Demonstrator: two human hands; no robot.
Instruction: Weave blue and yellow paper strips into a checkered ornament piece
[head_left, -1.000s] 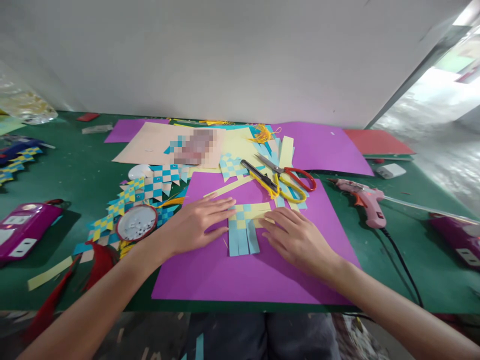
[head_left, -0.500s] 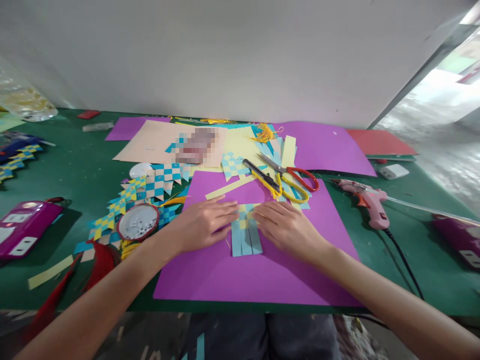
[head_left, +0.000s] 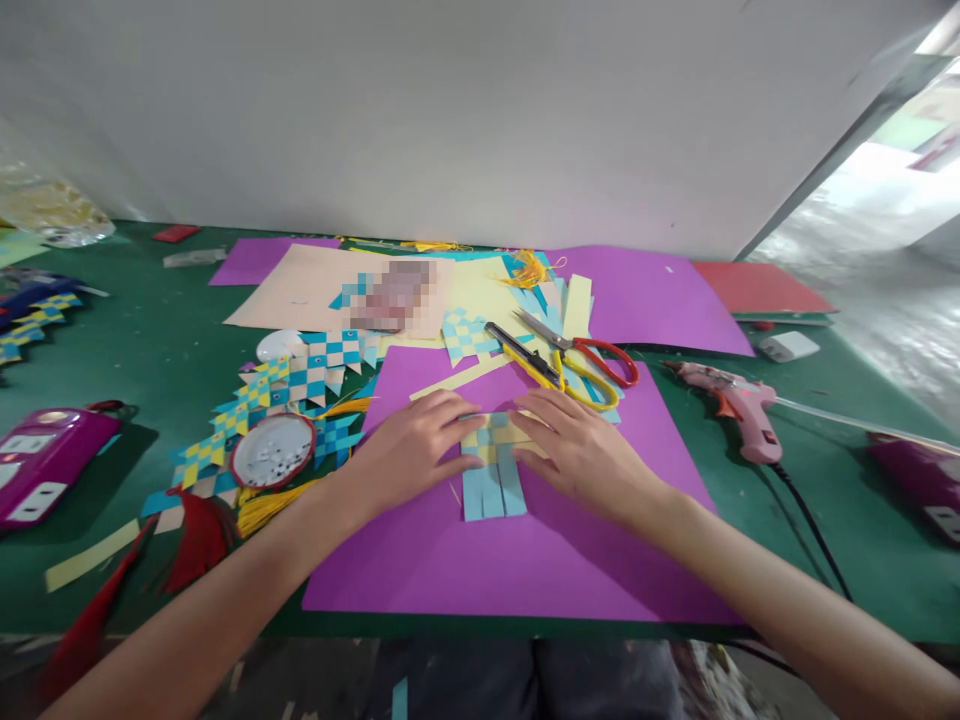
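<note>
My left hand (head_left: 412,445) and right hand (head_left: 574,445) unclenched, fingers extended onto side edges of woven paper (head_left: 493,470) on purple sheet (head_left: 480,570), wide purple margin towards six o'clock, scissors (head_left: 564,344) crowding one o'clock.

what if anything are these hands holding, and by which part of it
The left hand and right hand touch opposite sides of the woven yellow-and-light-blue paper strips; whether either grips them cannot be told.

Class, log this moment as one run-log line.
left hand: at left side of weave; right hand: at its right side; weave: blue and yellow, on purple sheet; scissors: beyond right hand; glue gun: right of purple sheet
</note>
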